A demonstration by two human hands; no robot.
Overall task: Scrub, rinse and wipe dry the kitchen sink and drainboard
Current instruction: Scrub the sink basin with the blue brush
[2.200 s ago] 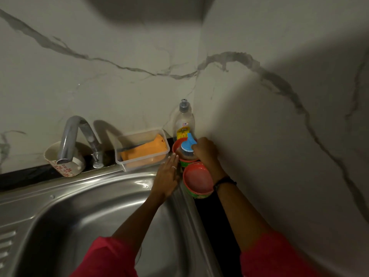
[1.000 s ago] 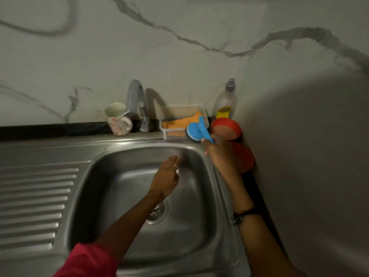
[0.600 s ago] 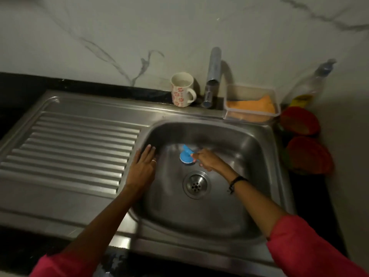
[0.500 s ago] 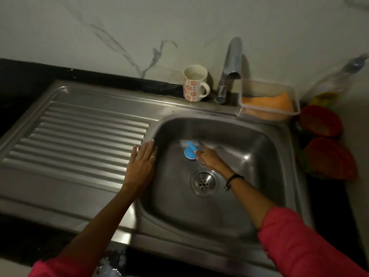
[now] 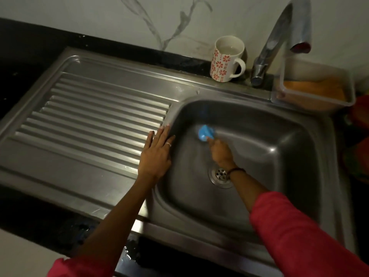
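Steel sink [image 5: 269, 124], unlabelled blue scrubber [image 5: 205, 133]

The blue scrubber [image 5: 205, 133] is smearing with motion blur, its outline and bristle face unreadable; the right hand [image 5: 220, 151] is covering its handle. The wrist is partly hiding the drain strainer [image 5: 219, 174]. The upper frame edge is cutting off the faucet [image 5: 279, 35] arch. The right edge is cropping the red bowls [image 5: 359, 112], leaving their shape unclear.

Left hand [image 5: 155, 154] flat, fingers spread – right hand [image 5: 219, 151] fisted, arm extended.
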